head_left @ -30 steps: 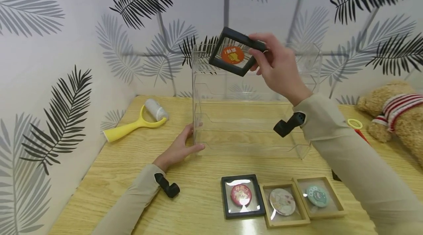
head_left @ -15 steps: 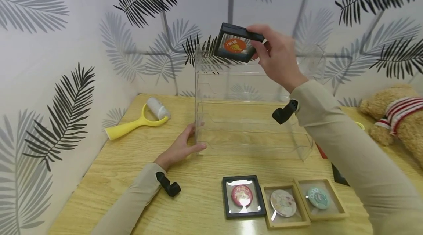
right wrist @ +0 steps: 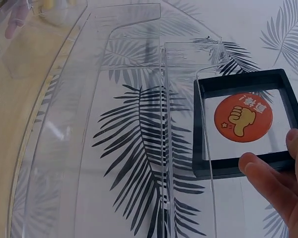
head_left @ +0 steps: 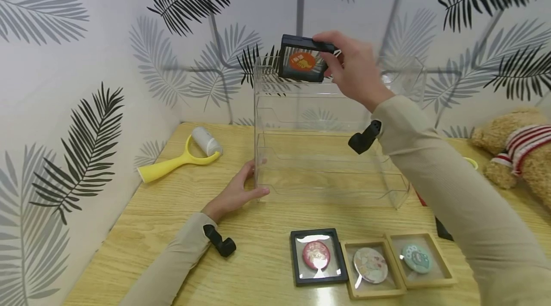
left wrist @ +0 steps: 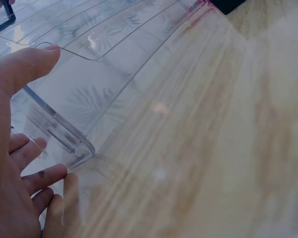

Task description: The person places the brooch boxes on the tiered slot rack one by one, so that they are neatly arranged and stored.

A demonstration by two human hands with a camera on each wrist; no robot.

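My right hand (head_left: 359, 74) pinches a black floating display frame (right wrist: 203, 166) by its right end, thumb in front. Inside its clear film sits a round orange badge (right wrist: 243, 118) with a yellow thumbs-up. I hold the frame nearly upright at the top tier of a clear acrylic rack (right wrist: 164, 148); in the right wrist view its lower left overlaps the tier's front lip. Low on the rack's left side, my left hand (head_left: 234, 193) rests against the side panel. Its thumb lies along the front and its fingers are spread behind, seen through the plastic (left wrist: 54, 134).
Before the rack lie another black frame (head_left: 294, 258) with a red badge and two wooden frames (head_left: 350, 287) (head_left: 447, 279). A yellow-handled tool (head_left: 161, 169) and grey roller (head_left: 205, 141) are at left, a teddy bear (head_left: 534, 167) at right. The patterned wall (head_left: 344, 9) stands close behind.
My right hand has brought the black frame slightly left and turned it from a tilted diamond to nearly level, down at the rack's top. The left hand stays on the rack's side.
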